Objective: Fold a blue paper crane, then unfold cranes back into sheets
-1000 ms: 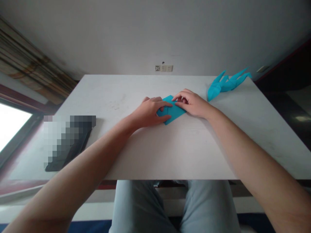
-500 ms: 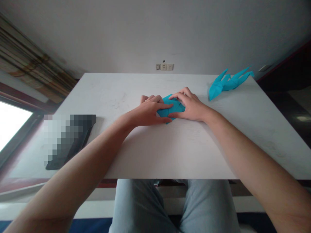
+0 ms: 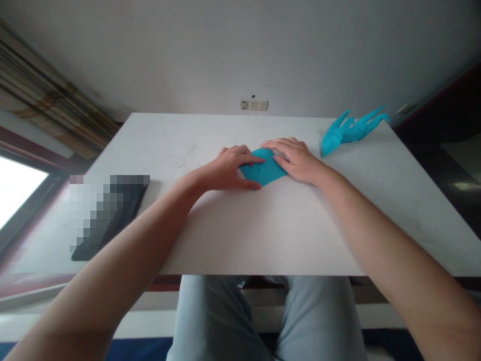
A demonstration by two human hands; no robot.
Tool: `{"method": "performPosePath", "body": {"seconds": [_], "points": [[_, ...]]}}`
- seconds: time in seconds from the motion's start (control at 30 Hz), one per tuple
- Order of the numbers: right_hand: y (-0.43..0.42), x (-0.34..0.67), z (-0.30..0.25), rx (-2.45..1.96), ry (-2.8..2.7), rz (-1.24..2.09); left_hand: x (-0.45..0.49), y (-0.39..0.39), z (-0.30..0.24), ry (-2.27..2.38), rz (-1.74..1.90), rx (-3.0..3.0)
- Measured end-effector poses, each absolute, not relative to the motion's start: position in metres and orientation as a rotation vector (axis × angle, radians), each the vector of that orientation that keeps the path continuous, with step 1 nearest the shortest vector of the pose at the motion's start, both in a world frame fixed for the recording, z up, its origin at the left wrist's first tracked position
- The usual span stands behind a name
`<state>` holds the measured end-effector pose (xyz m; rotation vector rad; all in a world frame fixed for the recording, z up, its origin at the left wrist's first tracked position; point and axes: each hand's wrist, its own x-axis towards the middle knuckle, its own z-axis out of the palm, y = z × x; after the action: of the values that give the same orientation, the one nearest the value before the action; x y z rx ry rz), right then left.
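Uncovering the blue paper (image 3: 265, 170), the right hand (image 3: 296, 161) has slid to its right edge; the left hand (image 3: 225, 173) pins its left edge. Both press flat-fingered, gripping nothing; the crease seems set.

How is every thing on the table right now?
Paper: partly folded, flat on the table.
Left hand: open, pressing the paper.
Right hand: open, pressing the paper.
Blue figures: folded, lying at the far right corner.
Dark case: lying flat, blurred.

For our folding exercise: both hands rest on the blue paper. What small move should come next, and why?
Probably slide the right hand along the fold to sharpen it: the left hand pins the blue paper flat on the table.
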<state>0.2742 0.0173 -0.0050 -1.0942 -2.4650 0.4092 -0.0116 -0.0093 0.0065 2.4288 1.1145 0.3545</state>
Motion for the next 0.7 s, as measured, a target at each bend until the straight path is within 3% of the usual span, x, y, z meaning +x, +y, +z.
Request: {"method": "performPosePath", "body": {"seconds": [0.43,0.7], "points": [[0.021,0.28,-0.011,-1.269,-2.438,0.407,-0.022,-0.011,0.01,1.174,0.33,2.478],[0.018,0.283,0.001,-1.315,-2.44,0.488,-0.014,-0.011,0.005,1.501,0.323,2.388]]}}
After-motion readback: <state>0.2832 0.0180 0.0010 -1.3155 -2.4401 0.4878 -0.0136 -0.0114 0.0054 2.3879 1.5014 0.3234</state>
